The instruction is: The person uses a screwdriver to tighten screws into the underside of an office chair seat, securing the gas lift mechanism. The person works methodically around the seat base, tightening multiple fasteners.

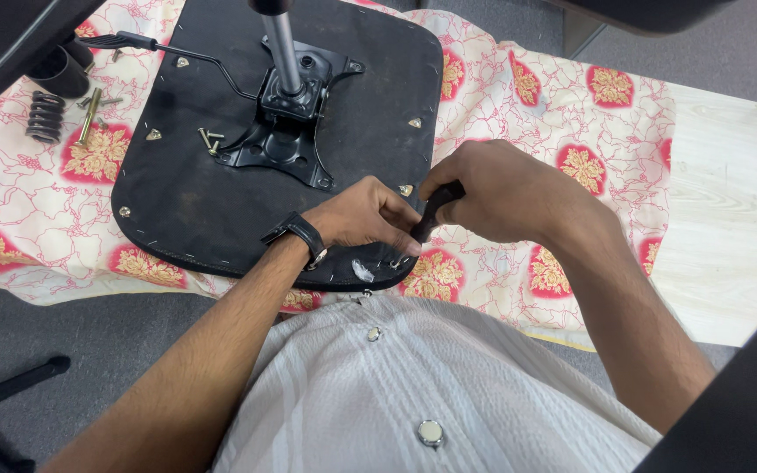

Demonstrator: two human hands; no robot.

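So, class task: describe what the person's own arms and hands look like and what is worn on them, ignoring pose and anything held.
Both forearms are bare, with no sleeves reaching them and no gloves. The left hand has a black wristwatch with a dark strap on its wrist. The right hand wears nothing visible: no ring, band or watch. A white ribbed shirt with metal snap buttons covers the torso.

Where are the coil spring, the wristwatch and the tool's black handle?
coil spring (45, 116), head view, middle of its dark coils.
wristwatch (298, 235), head view, on the black strap.
black handle (434, 210), head view, on the stretch showing below the right hand's fingers.
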